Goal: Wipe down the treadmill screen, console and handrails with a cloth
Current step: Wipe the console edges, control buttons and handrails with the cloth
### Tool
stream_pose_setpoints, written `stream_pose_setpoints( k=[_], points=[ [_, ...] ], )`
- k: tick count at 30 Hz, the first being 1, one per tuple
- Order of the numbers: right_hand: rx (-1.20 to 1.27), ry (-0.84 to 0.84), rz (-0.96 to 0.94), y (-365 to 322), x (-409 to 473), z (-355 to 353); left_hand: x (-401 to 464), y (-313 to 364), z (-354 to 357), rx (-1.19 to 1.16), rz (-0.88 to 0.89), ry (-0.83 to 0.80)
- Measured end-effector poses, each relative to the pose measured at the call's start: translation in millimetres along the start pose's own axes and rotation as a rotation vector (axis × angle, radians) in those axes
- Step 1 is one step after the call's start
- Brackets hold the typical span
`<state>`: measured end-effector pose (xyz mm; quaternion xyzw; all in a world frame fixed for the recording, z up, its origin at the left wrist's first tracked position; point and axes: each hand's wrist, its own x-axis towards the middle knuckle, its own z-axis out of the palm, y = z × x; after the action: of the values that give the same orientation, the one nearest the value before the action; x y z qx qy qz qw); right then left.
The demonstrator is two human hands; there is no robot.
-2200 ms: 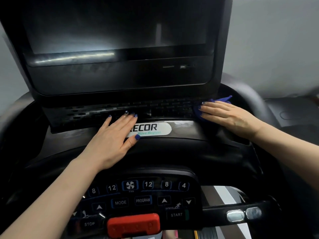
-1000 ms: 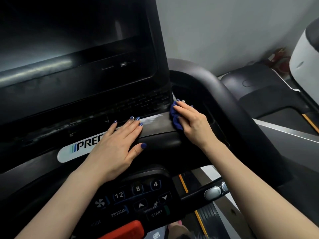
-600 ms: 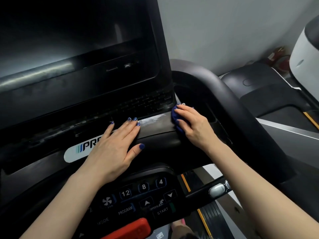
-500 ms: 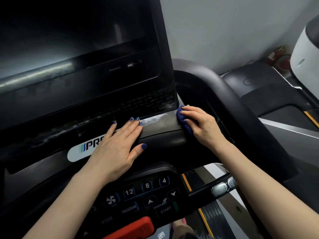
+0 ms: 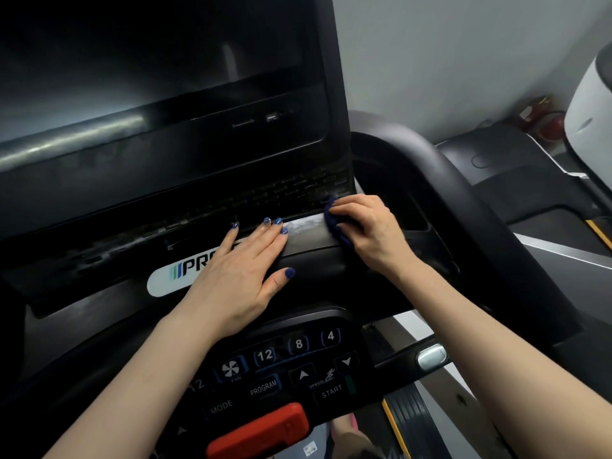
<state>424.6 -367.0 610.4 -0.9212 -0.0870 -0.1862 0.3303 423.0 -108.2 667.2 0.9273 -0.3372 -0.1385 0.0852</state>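
Observation:
The treadmill's dark screen (image 5: 139, 61) fills the upper left, with a vent grille below it. Under that runs the grey console ledge (image 5: 308, 235) bearing a white logo badge (image 5: 165, 276). My left hand (image 5: 238, 279) lies flat on the ledge, fingers straight, covering part of the badge. My right hand (image 5: 367, 230) grips a bunched dark blue cloth (image 5: 332, 220) and presses it on the ledge's right end, just below the grille's corner. Most of the cloth is hidden under the fingers. The black right handrail (image 5: 463, 207) curves behind that hand.
A button panel (image 5: 291, 362) with a red stop bar (image 5: 258, 429) sits in front of my arms. A metal grip sensor (image 5: 430, 357) is on the crossbar at the right. Another treadmill's deck (image 5: 516, 167) and a white machine (image 5: 589, 104) stand to the right.
My view swung right, then settled. My right hand with the cloth slid along the ledge's right end, and now sits a little up and left, against the grille corner. My left hand stayed flat.

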Motion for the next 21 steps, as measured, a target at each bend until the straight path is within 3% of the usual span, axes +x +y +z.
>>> stream_pose_setpoints(
  k=[5,10,14,21],
  points=[
    [0.098,-0.122,-0.13,-16.7,3.9,6.2,0.1,-0.9,-1.8,0.002,0.001,-0.007],
    [0.102,-0.106,-0.079,-9.3,0.7,-2.9,2.3,-0.4,-3.5,0.006,0.003,0.001],
    [0.152,-0.193,-0.099,-10.0,-0.9,-3.3,2.6,2.1,-4.9,0.015,0.005,0.01],
    [0.112,-0.138,0.012,38.2,-25.1,-40.9,5.5,2.2,-5.0,0.057,0.001,-0.001]
  ],
)
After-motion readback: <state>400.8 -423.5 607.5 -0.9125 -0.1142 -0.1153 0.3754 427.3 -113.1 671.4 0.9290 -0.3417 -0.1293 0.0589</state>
